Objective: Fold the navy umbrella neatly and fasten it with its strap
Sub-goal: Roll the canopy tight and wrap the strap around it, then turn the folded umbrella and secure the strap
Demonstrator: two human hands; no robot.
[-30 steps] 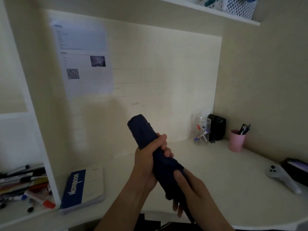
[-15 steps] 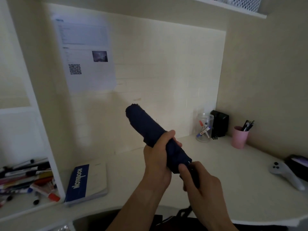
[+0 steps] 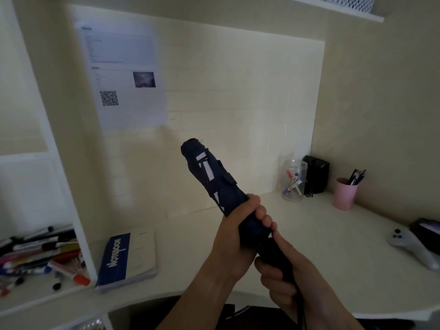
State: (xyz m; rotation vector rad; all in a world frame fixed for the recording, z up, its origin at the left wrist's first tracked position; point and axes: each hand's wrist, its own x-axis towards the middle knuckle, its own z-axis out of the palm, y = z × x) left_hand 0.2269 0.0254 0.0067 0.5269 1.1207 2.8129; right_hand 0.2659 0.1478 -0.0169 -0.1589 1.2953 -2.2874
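Desk: pale, curved front edge, walled behind and to the right, with a divider panel at left; bare surface lies under and right of the hands, room enough to lower the bundle. Navy umbrella: collapsed and rolled, held in the air above the desk, tip slanting up and away toward the back wall, clear of it; pale label strips face the camera, and a small flap standing off the right side of the canopy is probably the strap, though the dim view leaves it unsure whether it is fastened. Left hand: fingers clenched round the lower canopy, likely to keep the folds from springing loose. Right hand: curled round the black handle just below, steadying the shaft (the two hands nearly touch). Notebook: blue and white, flat at left, well apart. Controller: white, near the right edge. Pink cup and clear jar: pens inside, back corner, out of the way.
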